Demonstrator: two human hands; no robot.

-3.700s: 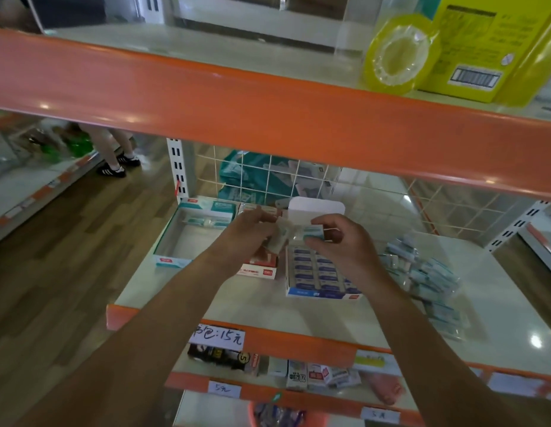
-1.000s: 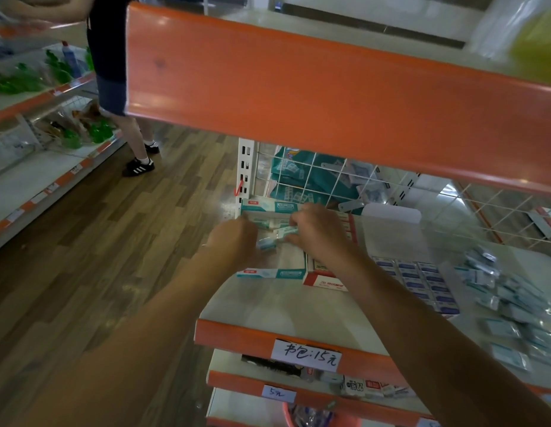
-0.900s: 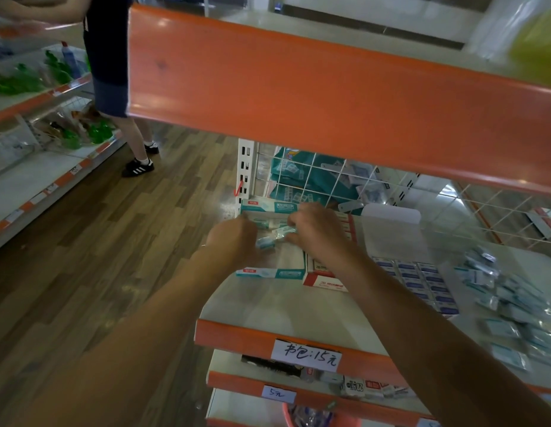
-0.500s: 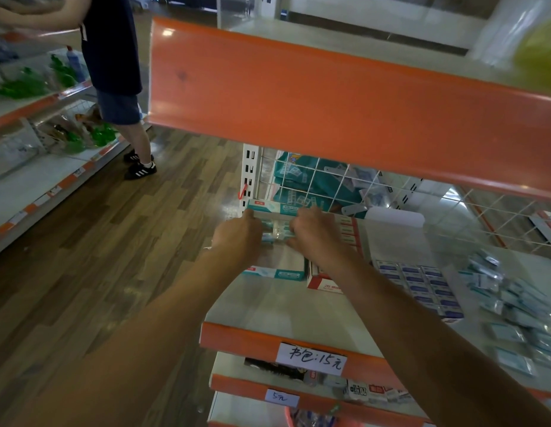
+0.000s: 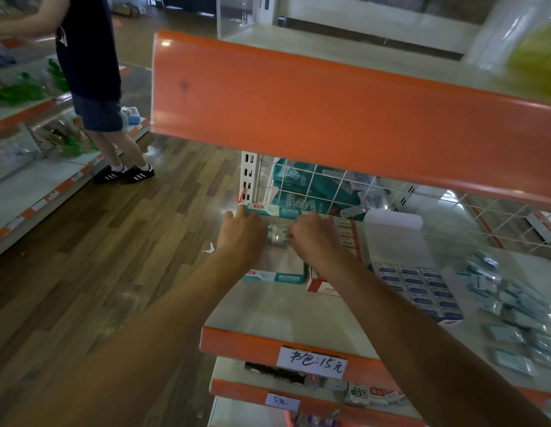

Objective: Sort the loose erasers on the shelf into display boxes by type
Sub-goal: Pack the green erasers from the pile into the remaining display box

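My left hand (image 5: pixel 241 234) and my right hand (image 5: pixel 311 238) reach into the teal-and-white display box (image 5: pixel 274 276) at the left end of the shelf. Between them they hold a few wrapped teal erasers (image 5: pixel 277 235) near the box's back wall; their fingers are curled around the erasers. A red-and-white box (image 5: pixel 348 238) stands just right of it, partly behind my right wrist. Further right is a box of blue-labelled erasers (image 5: pixel 422 291). A loose pile of wrapped erasers (image 5: pixel 511 306) lies at the right of the shelf.
An orange upper shelf edge (image 5: pixel 329 118) hangs low over the work area. A white wire grid (image 5: pixel 314 186) backs the shelf. A person (image 5: pixel 92 75) stands at the neighbouring shelf to the left. Lower shelves carry price tags (image 5: pixel 311 362) and small goods.
Both hands have pushed the teal erasers deeper into the teal box, towards its back wall. The view has shifted slightly left and up.
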